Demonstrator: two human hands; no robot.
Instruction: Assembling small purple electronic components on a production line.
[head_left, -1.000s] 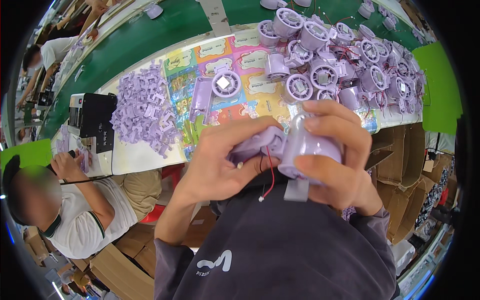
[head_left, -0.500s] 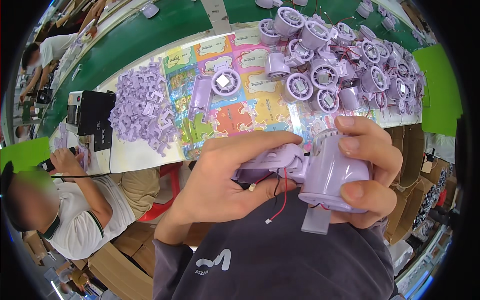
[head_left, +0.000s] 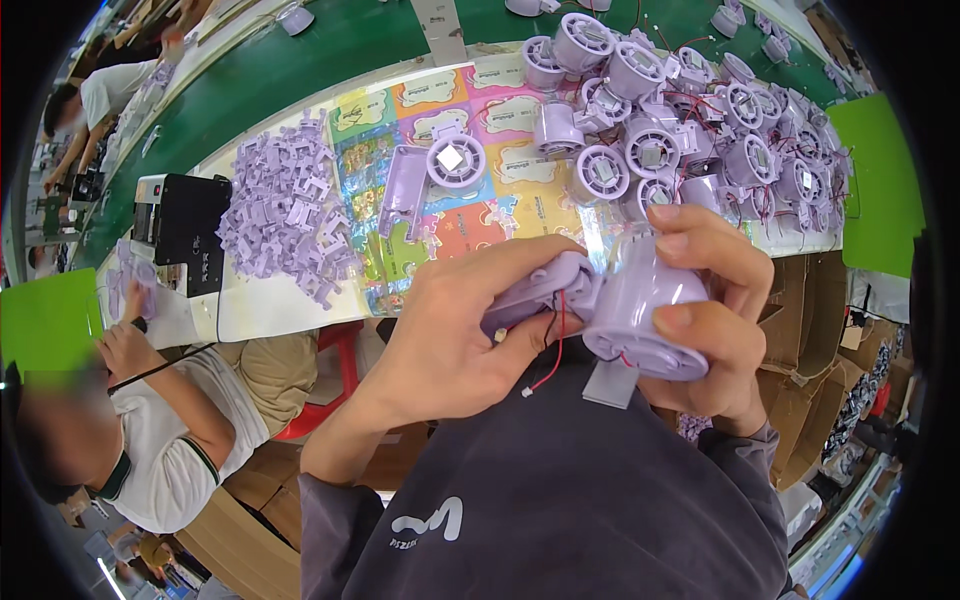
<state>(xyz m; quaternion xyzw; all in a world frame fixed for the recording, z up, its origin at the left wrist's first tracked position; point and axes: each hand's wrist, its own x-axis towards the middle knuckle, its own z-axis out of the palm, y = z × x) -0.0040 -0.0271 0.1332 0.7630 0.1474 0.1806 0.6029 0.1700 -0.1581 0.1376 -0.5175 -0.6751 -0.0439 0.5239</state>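
Note:
Close in front of my chest, both hands hold one light-purple handheld fan. My left hand [head_left: 445, 340] is wrapped round its handle [head_left: 530, 290], with the thumb underneath. The fingers of my right hand [head_left: 720, 300] curl round the fan's cup-shaped round head [head_left: 640, 300], which joins the handle at a hinge. Red and black wires [head_left: 562, 335] hang from the hinge side, and a small white connector [head_left: 527, 392] ends the red one. A flat grey strip [head_left: 610, 384] sticks out below the head. My palms hide parts of the fan.
Fan heads with wires [head_left: 650, 150] are heaped at the back right. Small purple brackets [head_left: 285, 210] form a pile at the left. A fan head [head_left: 456, 165] and purple handle shell [head_left: 404, 190] lie on the colourful mat [head_left: 465, 235]. Leftward sits a co-worker [head_left: 165, 430] beside a black box [head_left: 195, 232].
Both hands and the fan have shifted slightly left and up, and the fan's head has tilted to show more of its underside. One of the co-worker's hands has moved towards purple parts.

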